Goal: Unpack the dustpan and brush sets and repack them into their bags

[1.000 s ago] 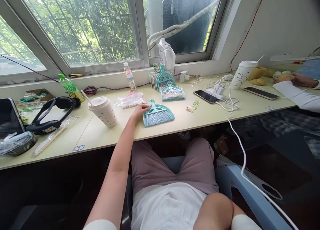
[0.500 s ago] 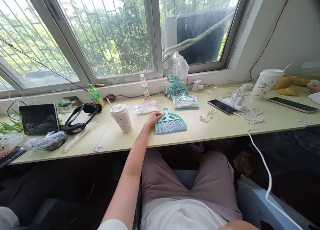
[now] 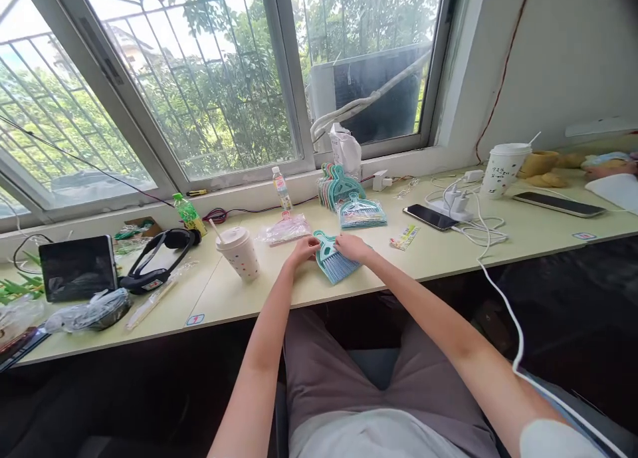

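A small teal hand brush nested with its dustpan (image 3: 337, 266) is tilted over the table's front part, bluish bristles toward me. My left hand (image 3: 304, 249) is closed on its left edge near the handle. On its upper right side, the fingers of my right hand (image 3: 351, 246) are closed and partly cover it. Which fingers grip the brush and which the dustpan is hidden. Behind stand several similar dustpans (image 3: 339, 184) in a row, and a teal brush-and-dustpan set (image 3: 362, 213) lies before them. A pink item in clear wrap (image 3: 286, 230) lies beyond my left hand.
Left of my hands stands a paper cup with a straw (image 3: 239, 253); headphones (image 3: 158, 262) and a tablet (image 3: 78, 266) are farther left. On the right are a small colourful packet (image 3: 404, 236), a phone (image 3: 430, 217), a power strip with white cables (image 3: 452, 205) and another cup (image 3: 503, 172).
My right hand has come in from the right and taken hold of the brush and dustpan. The set has turned from lying flat to tilted. The camera view has shifted slightly.
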Tool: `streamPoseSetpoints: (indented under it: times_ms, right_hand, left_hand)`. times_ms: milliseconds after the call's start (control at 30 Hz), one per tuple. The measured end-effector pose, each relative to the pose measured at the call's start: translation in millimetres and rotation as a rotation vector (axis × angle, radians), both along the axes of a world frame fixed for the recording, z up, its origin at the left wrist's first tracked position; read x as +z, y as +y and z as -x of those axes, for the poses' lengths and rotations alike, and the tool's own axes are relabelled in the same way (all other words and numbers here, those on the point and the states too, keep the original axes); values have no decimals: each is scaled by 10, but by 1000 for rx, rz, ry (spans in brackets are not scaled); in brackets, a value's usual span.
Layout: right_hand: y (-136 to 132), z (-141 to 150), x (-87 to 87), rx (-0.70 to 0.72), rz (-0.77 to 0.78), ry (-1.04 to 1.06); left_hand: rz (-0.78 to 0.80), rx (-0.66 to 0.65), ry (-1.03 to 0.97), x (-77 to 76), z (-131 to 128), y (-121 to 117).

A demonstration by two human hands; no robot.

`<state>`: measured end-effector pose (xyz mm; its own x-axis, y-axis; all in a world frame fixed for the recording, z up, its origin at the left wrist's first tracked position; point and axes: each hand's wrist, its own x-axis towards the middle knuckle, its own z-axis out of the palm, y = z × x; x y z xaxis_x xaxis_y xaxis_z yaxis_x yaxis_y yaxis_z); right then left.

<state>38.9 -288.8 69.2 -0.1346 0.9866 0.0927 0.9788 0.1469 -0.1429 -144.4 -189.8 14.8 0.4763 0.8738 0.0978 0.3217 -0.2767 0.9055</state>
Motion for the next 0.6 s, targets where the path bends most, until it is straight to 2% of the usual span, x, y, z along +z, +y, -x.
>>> streamPoseSetpoints:
  times_ms: [100,200,300,367,433,500,600]
  right_hand:
    - [163,90,-78,1,10,-83]
    - [180,244,-60,-41,22,-92]
    - [195,334,-16,-91,-21,-131]
    - [223,336,6,-118,-8,-133]
    - [254,303,21,-112,72,-81]
    - [279,250,23,-90,136,-30]
    - [305,157,-14,-98,119,14]
  left_hand:
    - [27,-8,24,-4,-12,-6]
    - [-2,-20,41,-11,-14,-4]
    - [52,-75,23,2,-2,-17]
    - [91,-123,6,15,4,-33]
    - [97,-133,-4,22,0,-51]
    - [81,-114,-4,20,-14,-63]
    - [19,-64,15,3,-44,-64]
